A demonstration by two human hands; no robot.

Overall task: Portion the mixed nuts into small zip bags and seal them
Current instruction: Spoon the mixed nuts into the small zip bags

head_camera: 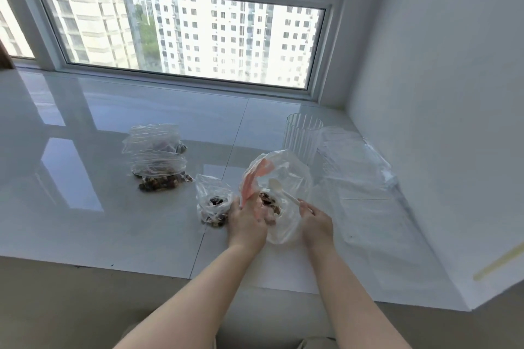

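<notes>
On a glossy windowsill, the left hand (247, 217) grips the nut bag (286, 178) open, the right hand (316, 219) pinches a plastic spoon (283, 193); a slack rim could spill nuts

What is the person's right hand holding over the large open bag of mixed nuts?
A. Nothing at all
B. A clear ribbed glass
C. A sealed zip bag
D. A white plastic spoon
D: the right hand pinches the handle of a white plastic spoon, whose bowl points into the large open bag of mixed nuts, while the clear ribbed glass stands untouched behind it.
</notes>
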